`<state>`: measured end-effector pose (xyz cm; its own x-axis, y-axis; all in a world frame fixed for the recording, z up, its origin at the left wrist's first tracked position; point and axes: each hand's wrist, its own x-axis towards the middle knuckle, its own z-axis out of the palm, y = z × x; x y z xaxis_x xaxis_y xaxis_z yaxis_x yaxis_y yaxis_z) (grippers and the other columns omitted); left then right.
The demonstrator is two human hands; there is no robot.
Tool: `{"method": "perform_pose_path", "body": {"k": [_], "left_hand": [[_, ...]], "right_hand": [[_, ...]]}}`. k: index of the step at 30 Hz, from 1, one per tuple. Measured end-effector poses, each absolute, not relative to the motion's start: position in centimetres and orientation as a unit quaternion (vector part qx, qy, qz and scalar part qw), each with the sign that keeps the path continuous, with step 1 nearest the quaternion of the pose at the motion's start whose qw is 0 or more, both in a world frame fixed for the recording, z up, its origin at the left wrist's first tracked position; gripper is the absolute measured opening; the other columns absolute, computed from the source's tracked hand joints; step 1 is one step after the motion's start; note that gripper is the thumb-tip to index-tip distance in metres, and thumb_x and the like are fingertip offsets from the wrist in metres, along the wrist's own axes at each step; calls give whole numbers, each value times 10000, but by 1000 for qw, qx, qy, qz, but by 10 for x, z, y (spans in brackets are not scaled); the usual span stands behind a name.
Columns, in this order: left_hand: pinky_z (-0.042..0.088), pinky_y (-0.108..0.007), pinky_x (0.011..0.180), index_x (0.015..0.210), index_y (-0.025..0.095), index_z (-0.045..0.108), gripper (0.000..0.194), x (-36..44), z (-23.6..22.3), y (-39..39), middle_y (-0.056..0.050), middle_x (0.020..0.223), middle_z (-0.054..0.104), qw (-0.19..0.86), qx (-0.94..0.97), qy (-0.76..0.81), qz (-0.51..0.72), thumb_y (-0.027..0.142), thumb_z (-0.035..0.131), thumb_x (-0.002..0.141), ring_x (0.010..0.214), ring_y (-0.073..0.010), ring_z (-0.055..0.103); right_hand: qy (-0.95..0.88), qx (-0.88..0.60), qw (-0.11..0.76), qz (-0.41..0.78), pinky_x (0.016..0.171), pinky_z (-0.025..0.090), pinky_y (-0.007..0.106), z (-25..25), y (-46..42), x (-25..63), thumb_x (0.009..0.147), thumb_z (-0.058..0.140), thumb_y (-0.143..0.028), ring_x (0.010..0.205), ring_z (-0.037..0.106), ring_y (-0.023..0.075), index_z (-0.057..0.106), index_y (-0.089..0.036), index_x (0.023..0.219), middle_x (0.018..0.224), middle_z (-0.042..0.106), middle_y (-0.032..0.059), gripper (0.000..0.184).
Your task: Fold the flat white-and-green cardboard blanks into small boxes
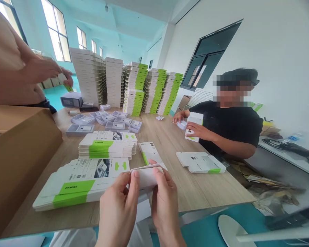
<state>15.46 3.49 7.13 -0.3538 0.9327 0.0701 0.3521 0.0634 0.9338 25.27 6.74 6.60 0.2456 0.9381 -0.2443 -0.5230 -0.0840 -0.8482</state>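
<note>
Near the table's front edge, my left hand (122, 197) and my right hand (164, 199) grip a white cardboard box (145, 178) between them. Both thumbs press on its near face, and the fingers curl behind it, partly hidden. Part of the box hangs down between my wrists. To the left lies a stack of flat printed cartons (74, 185) with a green band, and a second carton stack (108, 145) sits behind it. Just beyond my hands a single flat carton (150, 152) rests on the wood.
Several white plastic trays (82, 129) lie at the table's back left, before tall stacks of boxes (135, 89). A co-worker (229, 120) at the right holds a carton and a tray, near more flat cartons (201, 162). Another person's arm (28, 68) reaches over a brown cardboard box (28, 164).
</note>
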Motion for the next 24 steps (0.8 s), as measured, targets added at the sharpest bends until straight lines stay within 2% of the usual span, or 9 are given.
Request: {"method": "perform_pose_path", "body": {"k": [3,6,10,12,14,18,20,24], "left_hand": [[282,-268,536,656,248,580,570,156,71,36,61,492,495,287,485,672,479,674,426,1002,506,-163,462],[311,-262,536,688,251,572,528,154,64,38,64,495,508,242,511,674,475,625,421,1029,483,-169,493],[388,-266,514,1008,266,631,359,148,51,38,76,549,580,157,580,654,460,558,428,1061,434,-189,541],[454,-270,522,1177,274,611,307,143,48,38,62,630,656,128,611,631,460,501,429,1079,442,-193,589],[513,-266,554,1275,296,581,261,139,48,39,26,796,749,103,643,604,459,409,433,1092,519,-189,676],[538,-235,544,1306,347,573,283,133,51,43,-25,1172,769,61,704,568,423,268,412,1087,718,-179,782],[540,-232,530,1335,362,566,323,132,51,45,-32,1221,746,57,718,564,404,246,397,1084,714,-176,780],[516,-231,489,1402,397,541,392,133,51,44,-28,1185,725,63,724,566,388,231,394,1079,658,-173,753]], "right_hand": [[-234,-455,636,577,627,557,353,64,69,251,693,813,-432,783,755,296,772,-174,1253,843,822,64,618],[-248,-454,629,580,612,543,345,63,72,252,736,769,-425,740,746,282,768,-175,1265,817,818,59,585],[-253,-460,621,583,618,539,340,67,75,254,723,772,-427,751,744,279,769,-184,1246,826,818,53,577],[-249,-465,618,583,624,542,344,71,75,254,689,782,-428,772,745,289,780,-183,1197,815,813,51,564],[-242,-470,618,582,629,546,352,75,74,254,647,783,-434,792,746,303,794,-187,1111,787,802,48,525],[-247,-478,617,574,652,555,366,81,74,252,616,759,-448,848,746,324,795,-211,929,762,790,48,394],[-255,-481,618,568,671,560,376,81,74,251,616,748,-443,884,744,332,796,-215,899,778,793,54,367],[-264,-468,622,570,711,572,388,79,75,252,631,758,-439,946,738,342,812,-212,930,816,800,64,379]]}}
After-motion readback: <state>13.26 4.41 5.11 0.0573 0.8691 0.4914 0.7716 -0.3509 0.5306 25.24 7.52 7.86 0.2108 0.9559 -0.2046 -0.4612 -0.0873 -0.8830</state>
